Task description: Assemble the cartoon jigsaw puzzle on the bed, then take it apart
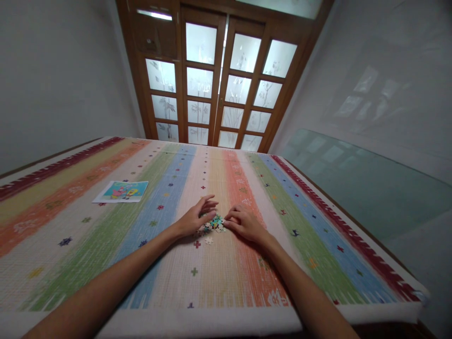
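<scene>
A small heap of jigsaw pieces (214,224), in green, teal and cream, lies on the striped cloth between my two hands. One pale jigsaw piece (209,240) lies just in front of the heap. At the heap's left side, my left hand (197,217) is open, its fingers stretched over the far edge and its thumb apart; it grips nothing that shows. My right hand (244,223) is at the heap's right edge with curled fingers. Its thumb and forefinger come together on what looks like a jigsaw piece, partly hidden by the fingertips.
A picture card (123,191) with colourful cartoon figures lies on the cloth to the left. The striped cloth (155,263) covers the table to its front edge. Beyond the table stand wooden doors (219,75) with frosted panes. A glass panel (353,174) is at the right wall.
</scene>
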